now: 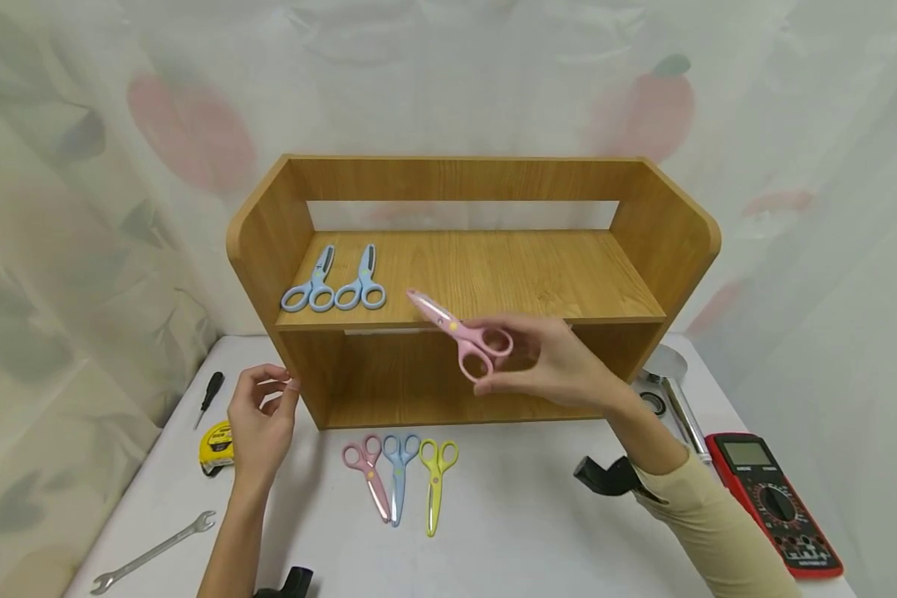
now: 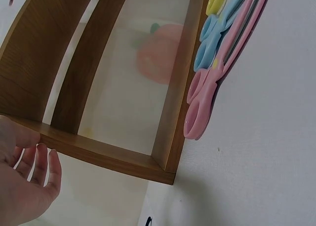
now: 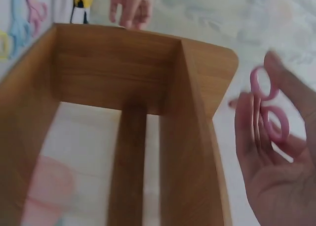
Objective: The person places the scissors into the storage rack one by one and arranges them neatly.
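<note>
My right hand (image 1: 541,361) pinches a pair of pink scissors (image 1: 448,320) by the handle loops, blades pointing up and left in front of the wooden shelf (image 1: 486,278). In the right wrist view the pink loops (image 3: 276,122) show between thumb and fingers. My left hand (image 1: 264,419) touches the front edge of the shelf's left side panel, its fingers loosely bent. Two blue scissors (image 1: 309,282) (image 1: 362,281) lie side by side on the upper board at the left. Before the shelf lie pink scissors (image 1: 370,477), blue scissors (image 1: 399,477) and yellow scissors (image 1: 436,486).
At left on the white table are a black screwdriver (image 1: 209,392), a yellow tape measure (image 1: 217,447) and a wrench (image 1: 153,552). A red multimeter (image 1: 773,502) and a metal tool (image 1: 683,415) lie at right. A patterned curtain (image 1: 448,83) hangs behind.
</note>
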`<state>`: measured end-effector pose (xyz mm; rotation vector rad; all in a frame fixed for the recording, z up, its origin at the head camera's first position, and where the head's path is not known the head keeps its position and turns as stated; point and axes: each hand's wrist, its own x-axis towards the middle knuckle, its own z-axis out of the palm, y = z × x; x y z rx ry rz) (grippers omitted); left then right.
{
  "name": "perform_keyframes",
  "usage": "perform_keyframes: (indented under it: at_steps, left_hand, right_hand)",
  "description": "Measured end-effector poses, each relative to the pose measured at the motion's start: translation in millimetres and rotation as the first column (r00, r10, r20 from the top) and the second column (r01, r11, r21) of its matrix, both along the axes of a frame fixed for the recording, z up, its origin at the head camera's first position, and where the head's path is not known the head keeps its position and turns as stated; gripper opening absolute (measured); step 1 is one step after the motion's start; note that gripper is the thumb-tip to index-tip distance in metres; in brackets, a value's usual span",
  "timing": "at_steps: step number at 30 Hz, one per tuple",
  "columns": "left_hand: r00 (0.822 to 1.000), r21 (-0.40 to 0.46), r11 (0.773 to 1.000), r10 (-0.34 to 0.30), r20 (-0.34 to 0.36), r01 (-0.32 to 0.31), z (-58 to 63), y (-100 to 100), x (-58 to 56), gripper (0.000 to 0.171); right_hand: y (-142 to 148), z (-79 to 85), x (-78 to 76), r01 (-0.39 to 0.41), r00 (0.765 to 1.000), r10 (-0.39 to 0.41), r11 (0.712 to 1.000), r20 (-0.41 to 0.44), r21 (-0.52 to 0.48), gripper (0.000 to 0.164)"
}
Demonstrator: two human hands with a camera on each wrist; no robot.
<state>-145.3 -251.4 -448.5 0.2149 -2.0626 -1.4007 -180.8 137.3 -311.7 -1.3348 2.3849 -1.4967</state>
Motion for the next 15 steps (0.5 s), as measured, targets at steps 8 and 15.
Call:
perform_keyframes:
  at_steps: [8,15]
  left_hand:
    - [1.0,0.004,1.0,-0.001,0.012,0.001,-1.6,-1.8,-1.5,0.028]
    - [1.0,-0.007,1.0,-0.001,0.01,0.001,-1.6,-1.7,-0.8,0.027]
  right_hand:
    - [-53.4,25.9,-45.1,0.237,0.967,-0.223,0.965,-0.125,0.11,0.065]
    - [-84.6,23.1,-70.0,0.347,0.935,-0.32,0.915,-0.155,0.204,0.061]
